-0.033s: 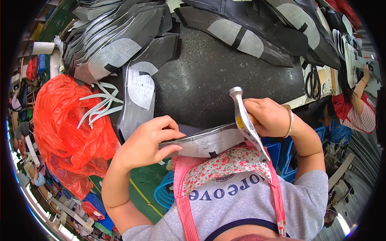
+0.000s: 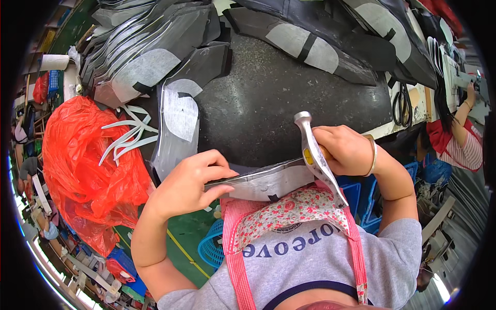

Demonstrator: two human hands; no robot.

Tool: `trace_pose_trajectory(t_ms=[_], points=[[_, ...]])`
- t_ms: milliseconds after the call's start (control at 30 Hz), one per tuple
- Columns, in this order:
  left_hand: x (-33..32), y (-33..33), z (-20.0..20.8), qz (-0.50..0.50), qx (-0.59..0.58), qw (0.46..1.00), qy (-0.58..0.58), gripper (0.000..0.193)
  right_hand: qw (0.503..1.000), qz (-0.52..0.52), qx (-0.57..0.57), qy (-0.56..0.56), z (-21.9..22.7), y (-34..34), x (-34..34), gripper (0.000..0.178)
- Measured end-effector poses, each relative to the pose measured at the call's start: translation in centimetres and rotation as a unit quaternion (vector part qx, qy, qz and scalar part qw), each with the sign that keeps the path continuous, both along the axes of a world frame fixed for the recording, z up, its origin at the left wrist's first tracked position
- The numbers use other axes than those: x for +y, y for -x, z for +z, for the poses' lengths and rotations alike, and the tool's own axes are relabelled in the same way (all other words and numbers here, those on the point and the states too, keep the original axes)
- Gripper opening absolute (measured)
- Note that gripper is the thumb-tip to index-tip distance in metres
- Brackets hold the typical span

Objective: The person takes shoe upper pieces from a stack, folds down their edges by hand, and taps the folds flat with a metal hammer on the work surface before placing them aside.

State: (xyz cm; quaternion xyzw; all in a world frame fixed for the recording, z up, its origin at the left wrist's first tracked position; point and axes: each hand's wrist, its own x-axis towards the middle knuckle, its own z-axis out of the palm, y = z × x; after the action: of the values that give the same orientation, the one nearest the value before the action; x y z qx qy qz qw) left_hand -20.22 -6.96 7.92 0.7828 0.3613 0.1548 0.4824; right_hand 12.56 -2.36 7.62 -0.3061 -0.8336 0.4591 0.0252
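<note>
In front of my apron, my left hand [image 2: 199, 181] pinches the left end of a curved dark material piece [image 2: 268, 183] between thumb and fingers. Pale backing with a small black tab covers the side of the piece facing me. My right hand [image 2: 345, 151] is closed round a silver hammer [image 2: 310, 139] at the other end of the piece. The hammer's round face points up and away, and its long thin tail slants down over the piece's right end. My palm hides most of the handle. Whether these fingers also grip the piece cannot be seen.
A black work surface [image 2: 248, 108] lies ahead. Stacked dark pieces with white patches [image 2: 150, 67] sit far left, more [image 2: 305, 44] far right. A red plastic bag [image 2: 93, 170] and white strips [image 2: 137, 129] are left; black scissors [image 2: 402, 106] right. Below is a blue basket [image 2: 211, 245].
</note>
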Motion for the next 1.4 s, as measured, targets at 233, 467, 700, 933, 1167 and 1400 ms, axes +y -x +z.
trace_pose_trajectory(t_ms=[233, 467, 700, 933, 1167, 1400], points=[[-0.8, 0.2, -0.8, -0.139, 0.135, 0.981, -0.019, 0.027, 0.998, -0.004, -0.058, 0.007, 0.0, -0.3, 0.1, 0.02], [-1.4, -3.6, -3.6, 0.06, 0.17, 0.981, 0.077, 0.029, 0.98, -0.037, -0.149, -0.127, -1.1, -1.6, 1.3, 0.019], [2.7, -13.8, -6.6, 0.102, 0.073, 0.977, -0.171, 0.035, 0.954, -0.125, 0.0, -0.274, -3.8, -2.8, 2.2, 0.032], [5.8, -19.1, -8.3, 0.115, 0.009, 0.979, -0.171, 0.032, 0.943, -0.241, -0.064, -0.221, -0.5, -6.6, 0.1, 0.033], [6.9, -19.2, -8.9, 0.156, -0.005, 0.985, -0.072, 0.024, 0.959, -0.242, -0.035, -0.142, -3.1, -7.8, -0.9, 0.035], [7.1, -18.7, -8.2, 0.065, 0.053, 0.969, -0.233, 0.023, 0.953, -0.276, 0.011, -0.127, -2.8, -7.7, 0.4, 0.028]])
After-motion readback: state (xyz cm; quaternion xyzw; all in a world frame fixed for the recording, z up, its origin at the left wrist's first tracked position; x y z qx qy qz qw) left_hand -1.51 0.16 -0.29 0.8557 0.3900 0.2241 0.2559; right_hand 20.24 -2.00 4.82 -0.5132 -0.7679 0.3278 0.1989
